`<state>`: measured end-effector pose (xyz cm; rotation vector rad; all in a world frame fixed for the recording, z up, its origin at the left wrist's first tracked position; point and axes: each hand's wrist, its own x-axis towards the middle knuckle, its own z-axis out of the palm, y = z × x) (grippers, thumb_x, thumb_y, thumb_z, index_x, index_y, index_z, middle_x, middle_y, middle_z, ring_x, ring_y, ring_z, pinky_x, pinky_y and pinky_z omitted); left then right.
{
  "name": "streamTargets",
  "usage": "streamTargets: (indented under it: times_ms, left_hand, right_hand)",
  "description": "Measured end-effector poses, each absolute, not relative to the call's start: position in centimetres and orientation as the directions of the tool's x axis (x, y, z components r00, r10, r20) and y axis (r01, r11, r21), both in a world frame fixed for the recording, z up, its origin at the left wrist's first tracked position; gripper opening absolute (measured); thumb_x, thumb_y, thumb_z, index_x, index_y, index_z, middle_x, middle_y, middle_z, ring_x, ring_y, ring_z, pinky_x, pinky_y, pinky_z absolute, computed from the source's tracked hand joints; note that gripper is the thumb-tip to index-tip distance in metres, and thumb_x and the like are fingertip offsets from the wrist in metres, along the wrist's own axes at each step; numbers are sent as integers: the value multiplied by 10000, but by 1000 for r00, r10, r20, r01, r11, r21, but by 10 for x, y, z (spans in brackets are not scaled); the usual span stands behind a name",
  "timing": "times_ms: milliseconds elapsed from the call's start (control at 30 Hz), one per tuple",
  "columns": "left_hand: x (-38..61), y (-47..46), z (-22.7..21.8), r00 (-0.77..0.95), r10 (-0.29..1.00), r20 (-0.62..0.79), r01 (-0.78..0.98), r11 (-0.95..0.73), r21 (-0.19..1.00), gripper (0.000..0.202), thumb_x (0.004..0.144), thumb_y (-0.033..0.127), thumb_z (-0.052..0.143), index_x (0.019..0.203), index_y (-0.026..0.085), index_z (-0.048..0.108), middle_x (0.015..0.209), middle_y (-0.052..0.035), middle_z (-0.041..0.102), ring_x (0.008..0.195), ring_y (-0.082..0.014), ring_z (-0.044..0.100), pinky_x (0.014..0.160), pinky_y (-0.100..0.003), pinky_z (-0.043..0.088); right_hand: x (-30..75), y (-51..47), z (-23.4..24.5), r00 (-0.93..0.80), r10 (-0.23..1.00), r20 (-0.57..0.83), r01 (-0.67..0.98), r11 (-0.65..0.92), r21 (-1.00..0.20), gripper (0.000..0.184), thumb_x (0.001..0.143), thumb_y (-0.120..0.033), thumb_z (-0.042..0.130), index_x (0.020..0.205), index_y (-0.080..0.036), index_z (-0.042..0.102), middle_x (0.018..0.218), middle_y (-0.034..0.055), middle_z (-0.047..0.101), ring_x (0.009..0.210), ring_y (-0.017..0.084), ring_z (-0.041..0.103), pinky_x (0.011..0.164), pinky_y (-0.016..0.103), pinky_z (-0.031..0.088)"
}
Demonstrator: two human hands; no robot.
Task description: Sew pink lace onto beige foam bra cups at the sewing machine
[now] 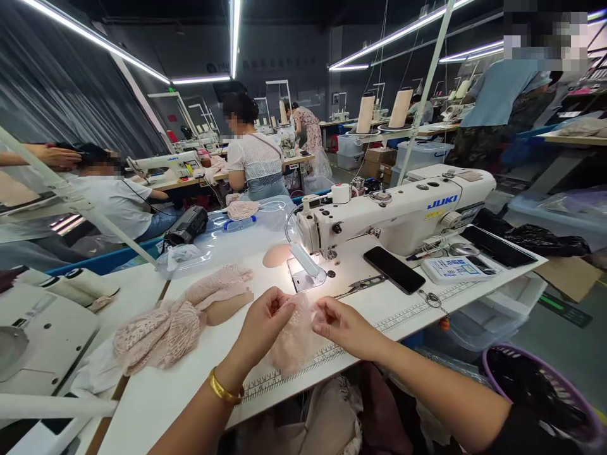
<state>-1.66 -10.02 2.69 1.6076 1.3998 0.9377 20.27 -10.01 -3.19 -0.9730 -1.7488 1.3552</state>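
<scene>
A small piece of sheer pale pink fabric point(291, 344) hangs over the table's front edge area, just in front of the sewing machine's needle plate. My left hand point(265, 325) pinches its upper left part between thumb and fingers; a gold bangle circles that wrist. At the fabric's upper right edge, my right hand point(344, 325) is closed in a pinch. The white sewing machine point(393, 208) stands behind, its lamp lighting the plate point(303, 278). Thread snips point(363, 284) lie right of the plate. Left of my hands sits a heap of pink lace fabric point(165, 332).
A black phone point(393, 270), a white box point(455, 268) and a printed ruler strip point(403, 319) are on the table's right. A clear plastic bin point(237, 243) stands behind the table, a purple basket point(540, 392) at lower right. Several people are at other machines.
</scene>
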Motion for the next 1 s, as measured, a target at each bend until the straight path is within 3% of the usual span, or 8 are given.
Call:
streamTargets:
  times_ms: [100, 267, 333, 400, 467, 633, 800, 1000]
  left_hand:
    - [-17, -110, 24, 17, 1000, 25, 257, -29, 966, 437, 813, 489, 700, 691, 221, 377, 664, 73, 358, 620, -113, 361, 563, -223, 306]
    - [-26, -121, 19, 119, 993, -11, 341, -31, 939, 400, 876, 551, 652, 779, 225, 441, 671, 64, 434, 597, -122, 415, 532, -221, 326]
    - [-42, -116, 20, 222, 973, 66, 565, -183, 805, 309, 913, 522, 629, 937, 226, 544, 821, 8, 597, 725, -169, 555, 633, -267, 451]
    - [-67, -104, 22, 235, 951, 201, 802, -307, 513, 276, 932, 439, 618, 1117, 235, 599, 1079, -67, 681, 978, -238, 628, 871, -375, 505]
    - [-95, -87, 25, 159, 949, 272, 931, -235, 278, 246, 917, 353, 614, 1131, 236, 645, 1160, -102, 695, 1111, -294, 620, 999, -459, 459]
    - [-155, -45, 40, -8, 967, 254, 975, -48, 216, 160, 881, 302, 604, 831, 200, 717, 825, -66, 731, 816, -266, 686, 773, -387, 524]
    - [-178, -41, 58, -229, 842, 488, 970, 152, 191, 340, 1016, 298, 407, 1231, 186, 646, 1174, -159, 706, 1114, -366, 621, 989, -576, 439]
    - [-149, -81, 32, 167, 948, 270, 980, -189, 59, 301, 821, 282, 699, 1120, 257, 669, 1134, -48, 733, 1038, -293, 665, 932, -417, 521]
  right_hand:
    - [191, -99, -28, -407, 909, 92, 22, 110, -994, 393, 913, -591, 644, 873, -204, 590, 797, -10, 577, 773, 171, 531, 729, 295, 409]
    - [187, -89, -24, -320, 946, 55, -48, 41, -998, 405, 921, -605, 601, 850, -206, 602, 646, -38, 542, 678, 163, 488, 709, 291, 379]
    - [188, -80, -28, -327, 944, 47, -32, 39, -999, 403, 926, -601, 586, 839, -208, 602, 603, -48, 509, 638, 159, 464, 679, 288, 371]
    - [189, -72, -35, -365, 930, 37, -4, 39, -999, 412, 928, -607, 573, 828, -209, 595, 598, -48, 508, 611, 157, 453, 646, 286, 362]
    - [189, -67, -42, -391, 920, 39, 21, 51, -998, 416, 937, -609, 554, 822, -210, 584, 620, -43, 522, 603, 154, 457, 628, 285, 357]
    - [191, -69, -51, -443, 893, 79, 91, 133, -987, 387, 972, -566, 527, 822, -211, 569, 670, -30, 545, 645, 161, 500, 651, 292, 382]
    - [193, -72, -48, -443, 894, 69, 126, 138, -982, 391, 977, -562, 516, 820, -210, 577, 697, -18, 559, 672, 172, 527, 676, 303, 414]
    - [192, -70, -46, -448, 893, 56, 139, 131, -981, 394, 982, -573, 507, 826, -216, 570, 678, -23, 548, 666, 174, 518, 671, 300, 397]
